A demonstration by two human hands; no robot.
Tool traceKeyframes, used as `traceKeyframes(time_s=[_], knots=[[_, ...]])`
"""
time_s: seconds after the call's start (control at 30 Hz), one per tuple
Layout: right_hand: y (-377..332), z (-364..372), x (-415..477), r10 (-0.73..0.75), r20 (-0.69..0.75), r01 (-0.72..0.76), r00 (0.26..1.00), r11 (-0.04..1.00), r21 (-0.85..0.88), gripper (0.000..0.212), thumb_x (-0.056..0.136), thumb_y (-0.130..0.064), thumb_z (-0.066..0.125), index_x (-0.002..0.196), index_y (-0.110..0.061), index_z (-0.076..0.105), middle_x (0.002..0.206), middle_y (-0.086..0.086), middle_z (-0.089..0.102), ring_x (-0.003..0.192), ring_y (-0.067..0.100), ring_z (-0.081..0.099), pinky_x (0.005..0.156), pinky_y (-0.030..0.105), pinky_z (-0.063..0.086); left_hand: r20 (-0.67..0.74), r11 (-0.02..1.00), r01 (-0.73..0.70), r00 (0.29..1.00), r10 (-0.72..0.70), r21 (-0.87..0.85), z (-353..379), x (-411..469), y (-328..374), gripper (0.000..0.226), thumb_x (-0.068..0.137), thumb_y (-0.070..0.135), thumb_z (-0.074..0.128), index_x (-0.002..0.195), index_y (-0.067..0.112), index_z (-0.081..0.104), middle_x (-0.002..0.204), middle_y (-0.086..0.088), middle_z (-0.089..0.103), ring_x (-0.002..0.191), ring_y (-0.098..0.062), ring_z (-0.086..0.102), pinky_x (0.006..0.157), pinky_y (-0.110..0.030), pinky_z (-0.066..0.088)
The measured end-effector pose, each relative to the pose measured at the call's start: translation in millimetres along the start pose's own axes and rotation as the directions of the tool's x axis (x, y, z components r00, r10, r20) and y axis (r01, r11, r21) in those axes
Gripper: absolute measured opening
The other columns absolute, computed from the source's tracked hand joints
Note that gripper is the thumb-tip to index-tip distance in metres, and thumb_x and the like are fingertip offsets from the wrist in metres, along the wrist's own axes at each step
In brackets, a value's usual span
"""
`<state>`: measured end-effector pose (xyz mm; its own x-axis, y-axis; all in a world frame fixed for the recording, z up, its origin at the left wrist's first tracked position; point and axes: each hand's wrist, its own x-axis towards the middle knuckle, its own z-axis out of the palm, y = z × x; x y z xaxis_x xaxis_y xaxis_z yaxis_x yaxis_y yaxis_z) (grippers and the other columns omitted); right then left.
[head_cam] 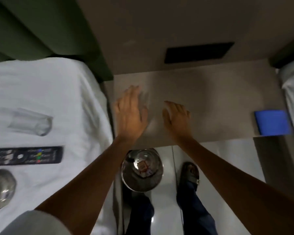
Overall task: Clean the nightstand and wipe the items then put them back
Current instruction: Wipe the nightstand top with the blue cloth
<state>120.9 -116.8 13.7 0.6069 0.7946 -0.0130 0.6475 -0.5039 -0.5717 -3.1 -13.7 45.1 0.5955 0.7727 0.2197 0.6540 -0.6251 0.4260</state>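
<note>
Nightstand (pixel 210 92) long axis left-right; both hands (pixel 131 114) (pixel 176 118) flat, empty.

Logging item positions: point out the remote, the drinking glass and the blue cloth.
remote (pixel 25 155), head view, middle of its button face
drinking glass (pixel 31 122), head view, its side wall
blue cloth (pixel 271 122), head view, centre of its top

Nightstand top (pixel 210 92) mostly bare; only a blue cloth (pixel 272 122) at its near-right corner, touching the edge. Bed (pixel 41 85) on left carries glass (pixel 31 122), remote (pixel 25 156) & a metal item (pixel 1 189). Metal bin (pixel 142 170) blocks floor below near edge.
</note>
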Motion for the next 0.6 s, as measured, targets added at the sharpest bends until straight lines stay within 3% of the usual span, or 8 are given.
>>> traceKeyframes(time_s=[0.13, 0.23, 0.3, 0.43, 0.53, 0.6], knots=[[130.2, -38.6, -24.1, 0.186, -0.012, -0.186, 0.982, 0.974, -0.132, 0.037, 0.097, -0.03, 0.043, 0.131, -0.017, 0.049, 0.134, 0.01, 0.055, 0.126, 0.029, 0.045, 0.1, 0.044, 0.034, 0.313, 0.976, -0.206, 0.934, 0.173, 0.075, 93.9, -15.0, 51.5, 0.054, 0.089, 0.034, 0.05, 0.14, 0.016, 0.047, 0.144, -0.011, 0.051, 0.131, -0.029, 0.048, 0.106, -0.05, 0.038], [223.6, -60.3, -37.1, 0.326, 0.036, -0.303, 0.945, 0.909, -0.287, 0.046, 0.101, -0.043, 0.029, 0.142, -0.022, 0.035, 0.153, 0.01, 0.034, 0.141, 0.027, 0.026, 0.112, 0.048, 0.022, 0.477, 0.922, -0.364, 0.839, 0.261, 0.134, 162.3, -21.4, 75.3, 0.057, 0.09, 0.041, 0.048, 0.141, 0.016, 0.046, 0.147, -0.012, 0.048, 0.134, -0.031, 0.046, 0.108, -0.053, 0.035], [275.4, -76.1, -36.4, 0.363, 0.015, -0.334, 0.932, 0.87, -0.362, 0.05, 0.101, -0.047, 0.023, 0.145, -0.024, 0.028, 0.158, 0.009, 0.023, 0.146, 0.025, 0.015, 0.115, 0.048, 0.013, 0.499, 0.902, -0.412, 0.812, 0.301, 0.126, 200.2, -14.0, 88.5, 0.057, 0.092, 0.044, 0.046, 0.142, 0.018, 0.045, 0.15, -0.011, 0.045, 0.139, -0.03, 0.041, 0.11, -0.053, 0.032], [357.0, -111.2, -22.6, 0.402, -0.061, -0.384, 0.914, 0.806, -0.451, 0.056, 0.098, -0.046, 0.023, 0.146, -0.019, 0.029, 0.158, 0.011, 0.021, 0.146, 0.027, 0.015, 0.115, 0.051, 0.014, 0.508, 0.885, -0.442, 0.801, 0.318, 0.143, 259.7, 18.6, 101.2, 0.059, 0.095, 0.05, 0.037, 0.146, 0.022, 0.037, 0.157, -0.011, 0.033, 0.146, -0.029, 0.028, 0.116, -0.051, 0.016], [400.4, -120.5, -23.7, 0.427, 0.013, -0.368, 0.904, 0.795, -0.482, 0.062, 0.096, -0.053, 0.016, 0.15, -0.021, 0.017, 0.16, 0.008, 0.013, 0.148, 0.023, 0.007, 0.118, 0.05, 0.006, 0.52, 0.894, -0.399, 0.818, 0.247, 0.204, 281.5, 18.3, 87.8, 0.065, 0.096, 0.057, 0.029, 0.152, 0.024, 0.026, 0.162, -0.011, 0.022, 0.149, -0.03, 0.018, 0.119, -0.054, 0.015], [417.0, -121.2, -25.4, 0.431, -0.033, -0.396, 0.902, 0.795, -0.459, 0.06, 0.097, -0.053, 0.019, 0.15, -0.025, 0.014, 0.161, 0.007, 0.01, 0.148, 0.022, 0.005, 0.119, 0.049, 0.005, 0.484, 0.882, -0.409, 0.836, 0.258, 0.236, 288.9, 14.8, 80.3, 0.067, 0.095, 0.059, 0.027, 0.152, 0.026, 0.023, 0.162, -0.01, 0.02, 0.15, -0.029, 0.017, 0.119, -0.053, 0.014]])
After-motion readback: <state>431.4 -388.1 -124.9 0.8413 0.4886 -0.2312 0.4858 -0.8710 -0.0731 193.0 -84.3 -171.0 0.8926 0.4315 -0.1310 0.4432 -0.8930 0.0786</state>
